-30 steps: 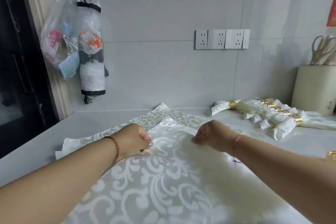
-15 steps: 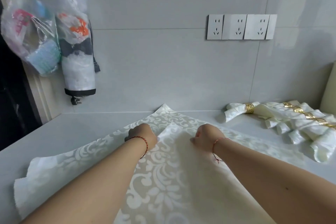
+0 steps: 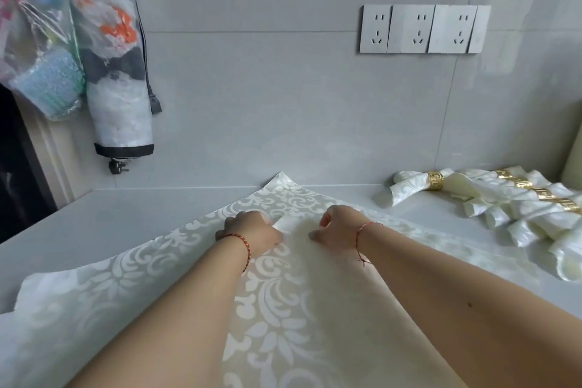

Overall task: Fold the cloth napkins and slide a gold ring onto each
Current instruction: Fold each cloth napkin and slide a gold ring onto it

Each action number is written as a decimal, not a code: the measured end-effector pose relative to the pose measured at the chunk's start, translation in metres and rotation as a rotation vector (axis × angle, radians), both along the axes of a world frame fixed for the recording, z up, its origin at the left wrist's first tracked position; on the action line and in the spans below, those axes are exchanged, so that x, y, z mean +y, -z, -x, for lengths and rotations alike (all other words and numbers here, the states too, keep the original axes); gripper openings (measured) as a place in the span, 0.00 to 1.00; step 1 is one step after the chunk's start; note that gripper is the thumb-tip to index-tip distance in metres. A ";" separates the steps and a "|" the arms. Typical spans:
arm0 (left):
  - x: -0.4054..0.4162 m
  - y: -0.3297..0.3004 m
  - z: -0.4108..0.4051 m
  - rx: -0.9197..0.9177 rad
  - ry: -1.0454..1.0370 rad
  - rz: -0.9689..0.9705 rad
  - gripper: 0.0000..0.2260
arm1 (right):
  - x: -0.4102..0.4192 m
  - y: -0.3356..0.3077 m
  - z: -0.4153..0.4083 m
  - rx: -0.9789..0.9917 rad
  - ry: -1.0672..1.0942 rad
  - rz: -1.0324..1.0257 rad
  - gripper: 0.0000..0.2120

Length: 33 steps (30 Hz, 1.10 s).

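Your left hand (image 3: 252,231) and right hand (image 3: 338,227) sat side by side at the middle of the counter (image 3: 94,217), each with curled fingers pinching the folded-over corner of the damask napkin (image 3: 283,309). That napkin lay spread flat beneath your forearms, its far point reaching toward 12 o'clock against the tiled wall (image 3: 283,104). At about 2 o'clock, well apart from your hands, the finished napkins (image 3: 519,211) lay in a heap with gold rings (image 3: 436,180) already on them. At 10 o'clock plastic bags (image 3: 47,72) hung by the wall; the sockets (image 3: 423,29) were at 1 o'clock.
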State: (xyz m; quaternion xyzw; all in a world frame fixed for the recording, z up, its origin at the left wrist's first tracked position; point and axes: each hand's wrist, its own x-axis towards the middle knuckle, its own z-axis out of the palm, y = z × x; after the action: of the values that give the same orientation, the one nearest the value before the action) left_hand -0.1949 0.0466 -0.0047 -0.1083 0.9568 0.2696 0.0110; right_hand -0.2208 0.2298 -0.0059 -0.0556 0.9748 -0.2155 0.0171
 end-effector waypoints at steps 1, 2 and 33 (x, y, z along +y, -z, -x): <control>-0.003 0.003 0.000 0.023 0.015 -0.048 0.08 | 0.000 0.004 0.001 0.002 0.002 0.057 0.13; -0.006 0.006 0.000 0.044 0.030 -0.111 0.09 | 0.000 0.008 0.003 0.016 0.001 0.105 0.09; -0.011 -0.008 -0.009 0.047 0.354 -0.003 0.11 | 0.005 0.002 -0.010 0.060 -0.299 0.091 0.09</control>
State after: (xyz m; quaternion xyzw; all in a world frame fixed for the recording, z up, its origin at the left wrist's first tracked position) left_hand -0.1857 0.0352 0.0033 0.0681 0.9605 0.2675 0.0360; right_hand -0.2110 0.2348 -0.0079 -0.2071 0.9450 -0.2527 0.0175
